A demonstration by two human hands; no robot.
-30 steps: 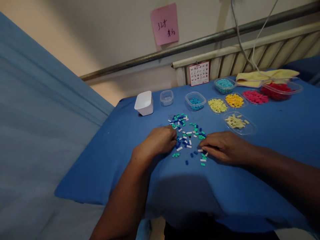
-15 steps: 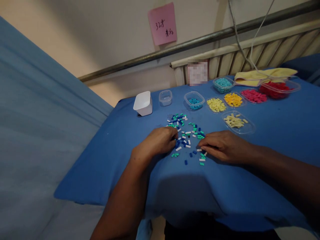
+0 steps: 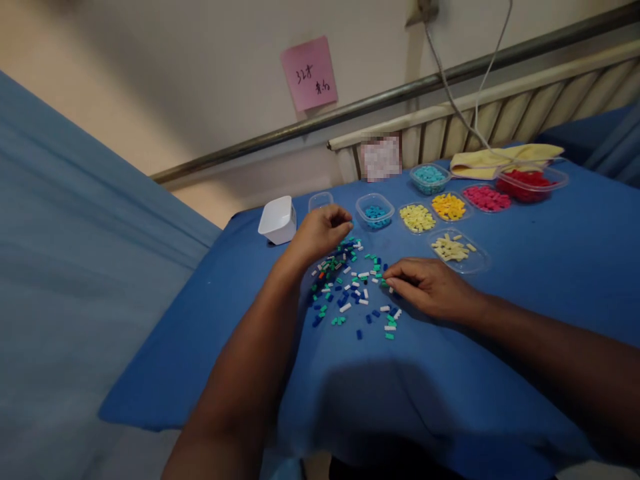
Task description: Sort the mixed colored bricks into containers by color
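Small plastic building bricks in green, white and dark blue (image 3: 345, 308) lie loosely scattered on the blue cloth, with one orange brick (image 3: 321, 275) among them. My left hand (image 3: 324, 232) is raised over the far edge of the pile, in front of a small clear tub (image 3: 321, 199) that it partly hides. Its thumb and fingers are curled together; whatever is between them cannot be made out. At the pile's right side, my right hand (image 3: 433, 285) rests low with thumb and forefinger pinched near a green brick (image 3: 384, 282). Its fingertips hide what they grip.
A white tub (image 3: 278, 221) stands at the back left. Clear containers of blue (image 3: 375, 211), turquoise (image 3: 430, 175), yellow (image 3: 417, 218), orange-yellow (image 3: 449, 207), pink (image 3: 487, 199), red (image 3: 530, 183) and cream pieces (image 3: 453, 247) stand right. Behind lies a yellow cloth (image 3: 505, 161).
My left hand has lifted from the bricks and moved away from me toward the small clear tub, uncovering bricks on the left. My right hand has shifted slightly along the pile's right side. The camera view has turned a little.
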